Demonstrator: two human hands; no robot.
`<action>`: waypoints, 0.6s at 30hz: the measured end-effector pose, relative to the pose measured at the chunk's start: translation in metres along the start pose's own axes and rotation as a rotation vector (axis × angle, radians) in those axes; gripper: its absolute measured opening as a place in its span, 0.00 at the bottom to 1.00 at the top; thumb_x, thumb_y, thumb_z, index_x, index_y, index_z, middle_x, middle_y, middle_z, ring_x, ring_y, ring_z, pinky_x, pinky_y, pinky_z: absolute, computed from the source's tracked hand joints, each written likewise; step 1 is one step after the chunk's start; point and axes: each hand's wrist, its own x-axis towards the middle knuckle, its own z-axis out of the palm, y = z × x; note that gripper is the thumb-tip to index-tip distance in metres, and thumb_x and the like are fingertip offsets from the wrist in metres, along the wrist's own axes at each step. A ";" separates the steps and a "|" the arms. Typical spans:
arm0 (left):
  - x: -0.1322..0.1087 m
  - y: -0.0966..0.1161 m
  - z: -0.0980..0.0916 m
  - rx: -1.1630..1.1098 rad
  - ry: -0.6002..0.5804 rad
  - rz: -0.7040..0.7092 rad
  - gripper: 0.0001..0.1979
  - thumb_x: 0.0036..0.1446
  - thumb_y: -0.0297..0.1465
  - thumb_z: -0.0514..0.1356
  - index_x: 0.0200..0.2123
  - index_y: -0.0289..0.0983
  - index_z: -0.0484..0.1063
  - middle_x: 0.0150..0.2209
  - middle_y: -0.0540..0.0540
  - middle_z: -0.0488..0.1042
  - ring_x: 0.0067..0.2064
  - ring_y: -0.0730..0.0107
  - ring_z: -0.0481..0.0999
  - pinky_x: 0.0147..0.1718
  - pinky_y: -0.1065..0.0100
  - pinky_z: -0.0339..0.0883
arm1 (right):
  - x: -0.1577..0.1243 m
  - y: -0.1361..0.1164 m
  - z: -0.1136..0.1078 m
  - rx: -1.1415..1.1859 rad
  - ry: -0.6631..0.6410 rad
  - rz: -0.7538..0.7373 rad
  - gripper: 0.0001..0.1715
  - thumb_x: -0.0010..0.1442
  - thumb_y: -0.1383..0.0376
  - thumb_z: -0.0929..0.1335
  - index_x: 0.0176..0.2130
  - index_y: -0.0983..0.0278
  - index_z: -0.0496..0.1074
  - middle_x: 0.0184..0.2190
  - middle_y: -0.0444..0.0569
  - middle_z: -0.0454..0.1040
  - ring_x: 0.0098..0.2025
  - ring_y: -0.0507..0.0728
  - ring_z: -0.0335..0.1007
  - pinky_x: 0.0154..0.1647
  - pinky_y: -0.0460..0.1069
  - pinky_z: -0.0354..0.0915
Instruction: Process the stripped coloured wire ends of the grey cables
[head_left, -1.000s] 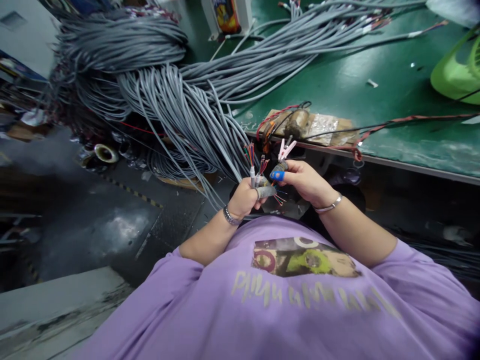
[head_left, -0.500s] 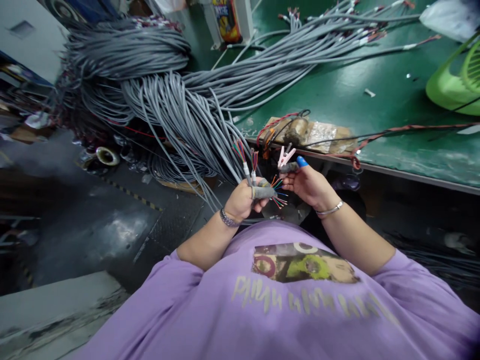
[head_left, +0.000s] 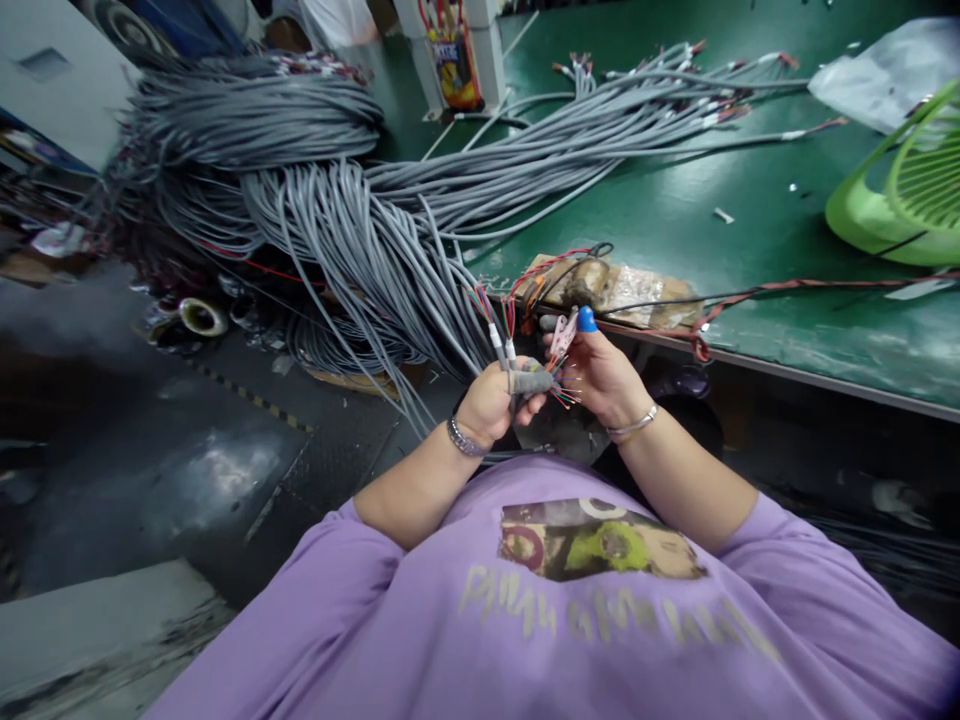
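Observation:
My left hand (head_left: 486, 405) is closed around a grey cable, its grey-covered thumb pressed on the end. Fine coloured wires (head_left: 568, 396) fan out from there toward my right hand. Two more cable ends with white sleeves (head_left: 494, 336) and coloured wires rise behind the left hand; whether it grips them too I cannot tell. My right hand (head_left: 616, 380), with a blue cover (head_left: 586, 319) on the thumb, pinches a small pink clip (head_left: 563, 336). The clip is close to the fanned wires; whether it touches them is unclear.
Large bundles of grey cable (head_left: 352, 220) hang over the table edge at left, and more lie across the green table (head_left: 675, 200). A taped block (head_left: 634, 290) with red and black wires sits at the front edge. A green fan (head_left: 900, 190) stands at right.
My right hand has moved left, closer to the left hand, bringing the pink clip to the fanned wires. The clip has turned in the fingers. The camera view has shifted slightly.

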 end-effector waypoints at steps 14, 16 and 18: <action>0.005 -0.002 0.002 -0.022 0.013 -0.002 0.18 0.38 0.39 0.71 0.23 0.35 0.68 0.15 0.52 0.67 0.13 0.80 0.60 0.10 0.75 0.50 | 0.000 -0.004 0.007 0.044 0.010 0.019 0.20 0.56 0.47 0.75 0.31 0.62 0.76 0.24 0.43 0.77 0.25 0.50 0.69 0.27 0.47 0.66; 0.004 -0.003 0.003 -0.011 0.017 -0.003 0.18 0.38 0.39 0.71 0.23 0.35 0.68 0.14 0.52 0.67 0.13 0.79 0.61 0.10 0.76 0.49 | -0.001 -0.003 0.008 0.064 0.023 0.031 0.20 0.56 0.48 0.75 0.31 0.62 0.76 0.25 0.43 0.78 0.25 0.50 0.69 0.27 0.46 0.66; 0.003 -0.002 0.003 -0.005 0.018 -0.001 0.17 0.39 0.39 0.71 0.23 0.35 0.68 0.14 0.52 0.67 0.13 0.79 0.61 0.10 0.76 0.49 | -0.002 -0.002 0.009 0.081 0.035 0.044 0.21 0.55 0.47 0.75 0.31 0.62 0.76 0.26 0.43 0.78 0.25 0.49 0.69 0.27 0.46 0.66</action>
